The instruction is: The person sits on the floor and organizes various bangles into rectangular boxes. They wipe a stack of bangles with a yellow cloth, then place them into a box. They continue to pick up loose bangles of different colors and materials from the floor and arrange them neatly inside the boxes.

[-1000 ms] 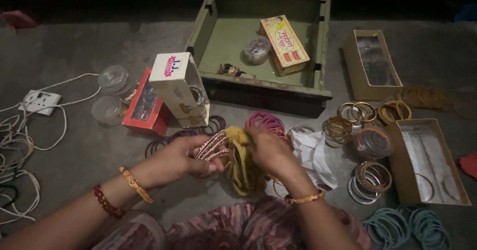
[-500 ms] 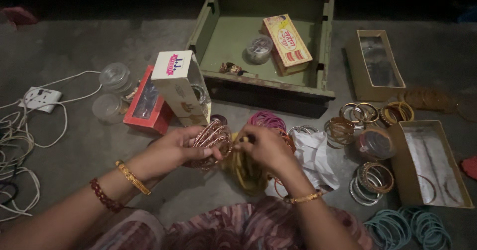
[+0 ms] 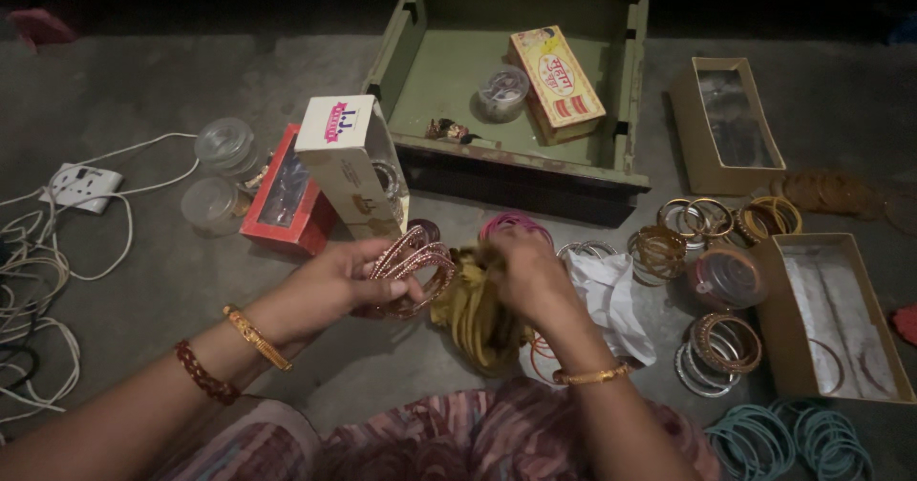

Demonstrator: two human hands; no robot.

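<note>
The left hand (image 3: pixel 330 290) was closed around a bunch of pink sparkly bangles (image 3: pixel 413 263), held just above the floor (image 3: pixel 143 280). The right hand (image 3: pixel 523 269) pinched the yellow bangles (image 3: pixel 475 314) beside them, in front of the green tray (image 3: pixel 516 161).

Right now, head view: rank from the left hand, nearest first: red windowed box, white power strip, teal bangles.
From the left hand:
1. Red windowed box, just up-left of it.
2. White power strip, far left among the cables.
3. Teal bangles, bottom right, past the right hand.
</note>
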